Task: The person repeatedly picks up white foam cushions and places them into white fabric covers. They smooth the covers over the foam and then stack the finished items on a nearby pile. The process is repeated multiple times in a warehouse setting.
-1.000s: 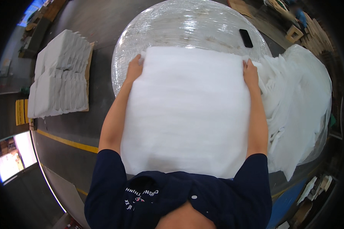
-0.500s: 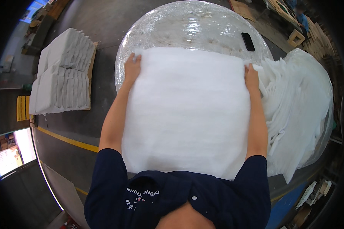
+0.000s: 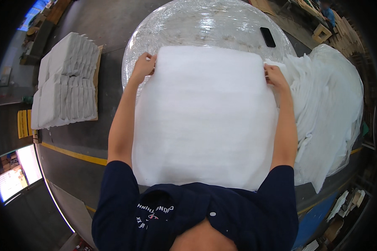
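Observation:
A thick, soft sheet of white batting point(image 3: 205, 121) spreads from my chest over a large round surface covered in clear plastic film point(image 3: 171, 27). My left hand point(image 3: 145, 66) is closed on the sheet's far left edge, with its fingertips partly hidden behind the material. At the far right edge my right hand point(image 3: 276, 77) pinches the same sheet, fingers curled inward. The far border between my hands looks rounded, as if bent over; what lies beneath it is hidden. Beyond my right hand, a black phone point(image 3: 268, 37) rests on the plastic film.
Beside my right arm, a heap of loose white batting point(image 3: 322, 113) bulges in clear plastic. To the left, stacked white batting pieces point(image 3: 65, 81) stand on the floor near a yellow line point(image 3: 73, 154). Wooden pieces point(image 3: 349, 39) and a person point(image 3: 329, 16) are at the far right.
Both hands have shifted slightly inward along the sheet's far corners, and their fingers have curled more. The far edge now looks rounder and narrower. The view has moved a little.

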The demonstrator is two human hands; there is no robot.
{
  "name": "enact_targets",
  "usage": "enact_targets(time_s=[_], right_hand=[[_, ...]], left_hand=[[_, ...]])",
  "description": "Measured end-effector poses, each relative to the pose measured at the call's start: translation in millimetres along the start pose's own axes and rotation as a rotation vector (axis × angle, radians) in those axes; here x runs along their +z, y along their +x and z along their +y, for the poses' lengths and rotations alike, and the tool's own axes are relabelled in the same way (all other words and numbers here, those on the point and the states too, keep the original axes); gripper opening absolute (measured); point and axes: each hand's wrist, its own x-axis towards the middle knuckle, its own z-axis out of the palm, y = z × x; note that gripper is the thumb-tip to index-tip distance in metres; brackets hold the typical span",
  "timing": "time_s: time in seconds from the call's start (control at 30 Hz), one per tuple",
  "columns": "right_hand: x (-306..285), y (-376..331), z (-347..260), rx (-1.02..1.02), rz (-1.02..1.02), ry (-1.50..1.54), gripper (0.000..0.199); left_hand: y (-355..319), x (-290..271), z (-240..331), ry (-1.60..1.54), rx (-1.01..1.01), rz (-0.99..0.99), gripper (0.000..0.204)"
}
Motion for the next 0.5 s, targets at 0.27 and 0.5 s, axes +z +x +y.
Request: enact_targets(time_s=[0.27, 0.5], right_hand=[[77.4, -62.6, -36.9, -0.082, 0.295, -0.382, 0.094], [55.9, -66.2, -44.3, -0.113, 0.372, -0.544, 0.088]], left_hand=[[-78.9, 60.6, 27.7, 0.628, 0.023, 0.150, 0.093], [-73.6, 47.2, 55.4, 0.847, -0.048, 0.100, 0.084]])
